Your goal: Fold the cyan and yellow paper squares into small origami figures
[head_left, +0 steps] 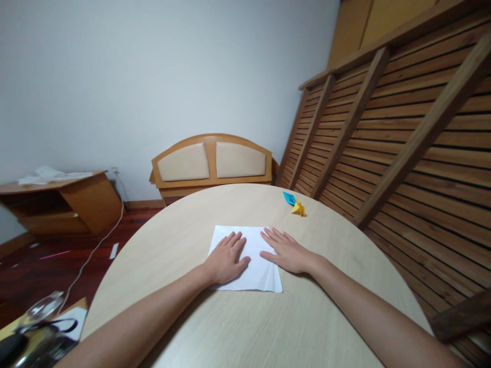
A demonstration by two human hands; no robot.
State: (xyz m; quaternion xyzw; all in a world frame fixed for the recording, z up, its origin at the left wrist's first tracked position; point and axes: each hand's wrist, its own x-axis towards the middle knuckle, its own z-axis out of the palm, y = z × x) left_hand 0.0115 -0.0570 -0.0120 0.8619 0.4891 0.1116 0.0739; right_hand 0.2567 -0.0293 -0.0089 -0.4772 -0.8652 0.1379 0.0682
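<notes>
A white sheet of paper (253, 255) lies flat on the round pale wooden table (245, 327), with light creases near its lower right corner. My left hand (227, 258) rests palm down on the paper's left part, fingers stretched out and thumb pointing right. My right hand (286, 249) lies flat across the paper's right edge, its fingers spread and pointing left. Neither hand grips anything. A stretch of bare paper shows between the two hands.
Near the table's far right edge sit a yellow folded paper figure (298, 208) and a blue folded paper piece (289, 198). Wooden slats (383, 153) lean along the right. A headboard (210, 161) stands beyond the table, a low cabinet (84, 199) at the left.
</notes>
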